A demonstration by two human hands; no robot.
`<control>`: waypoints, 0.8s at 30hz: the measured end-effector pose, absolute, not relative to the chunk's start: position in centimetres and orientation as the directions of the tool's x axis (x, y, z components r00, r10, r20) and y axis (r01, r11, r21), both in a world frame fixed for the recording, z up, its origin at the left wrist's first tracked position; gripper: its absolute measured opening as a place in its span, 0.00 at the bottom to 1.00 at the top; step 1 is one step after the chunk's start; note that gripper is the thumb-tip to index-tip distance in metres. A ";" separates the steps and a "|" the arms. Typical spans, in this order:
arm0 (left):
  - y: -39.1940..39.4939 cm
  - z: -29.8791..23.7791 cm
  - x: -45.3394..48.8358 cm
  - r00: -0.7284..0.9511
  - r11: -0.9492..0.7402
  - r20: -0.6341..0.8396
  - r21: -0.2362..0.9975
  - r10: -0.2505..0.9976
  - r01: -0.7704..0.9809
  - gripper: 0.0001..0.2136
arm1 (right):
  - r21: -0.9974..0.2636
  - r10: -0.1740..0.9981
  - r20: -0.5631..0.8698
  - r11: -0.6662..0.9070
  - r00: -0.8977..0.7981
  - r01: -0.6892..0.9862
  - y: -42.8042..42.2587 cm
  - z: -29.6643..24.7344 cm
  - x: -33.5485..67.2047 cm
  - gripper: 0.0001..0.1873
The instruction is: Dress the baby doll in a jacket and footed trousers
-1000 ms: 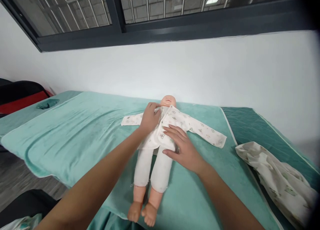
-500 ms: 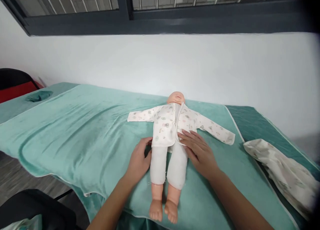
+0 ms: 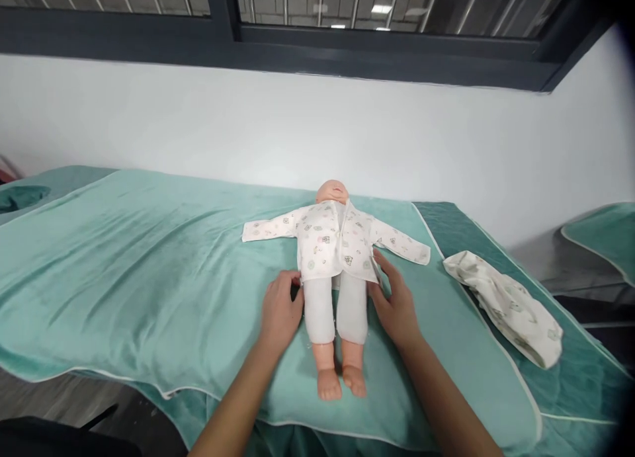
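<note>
A baby doll (image 3: 326, 384) lies on its back, feet toward me, with white cloth-like legs and bare feet. It wears a white baby shirt (image 3: 320, 245) with small prints, its front panels meeting in the middle and its sleeves spread out. At the shirt's left lower side, my left hand (image 3: 282, 308) is curled with thumb and fingers at the hem. My right hand (image 3: 398, 305) has the opposite lower edge between thumb and forefinger; some fingertips are hidden behind cloth and doll.
A green sheet (image 3: 163, 258) with a pale edge covers the bed under the doll. Crumpled white printed cloth (image 3: 506, 305) lies to the right on darker green fabric. Behind stand a white wall (image 3: 198, 120) and a dark window frame (image 3: 377, 50). A dark object (image 3: 59, 437) sits at lower left.
My right hand has shifted from lying flat on the shirt front to its right lower edge, and that front panel lies straighter. My left hand stays at its side. The view has turned right.
</note>
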State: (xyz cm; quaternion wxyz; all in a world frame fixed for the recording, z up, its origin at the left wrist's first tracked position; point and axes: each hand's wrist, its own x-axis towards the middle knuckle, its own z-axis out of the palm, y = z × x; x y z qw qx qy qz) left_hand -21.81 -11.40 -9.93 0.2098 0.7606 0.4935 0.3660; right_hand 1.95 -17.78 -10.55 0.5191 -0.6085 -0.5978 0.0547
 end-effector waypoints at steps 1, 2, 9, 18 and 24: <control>-11.4 -10.0 -21.9 0.234 -0.418 0.351 0.679 0.907 0.603 0.06 | -0.735 0.786 0.518 0.208 0.337 0.645 -17.9 -11.0 2.0 0.30; -11.5 -10.1 -21.9 0.221 -0.411 0.352 0.680 0.909 0.608 0.05 | -0.771 0.786 0.482 0.171 0.387 0.613 -18.1 -11.4 2.1 0.31; -11.8 -10.2 -22.2 0.127 -0.373 0.372 0.725 0.919 0.579 0.05 | -0.886 0.752 0.443 0.284 0.489 0.366 -19.2 -10.9 1.7 0.26; -11.7 -10.3 -22.2 0.099 -0.345 0.351 0.761 0.931 0.550 0.06 | -0.777 0.874 0.441 0.260 0.202 0.573 -6.7 -3.5 1.4 0.23; -11.4 -10.6 -22.3 0.068 -0.342 0.358 0.793 0.931 0.504 0.06 | -0.703 0.916 0.399 0.281 0.036 0.654 -5.1 -3.2 1.1 0.26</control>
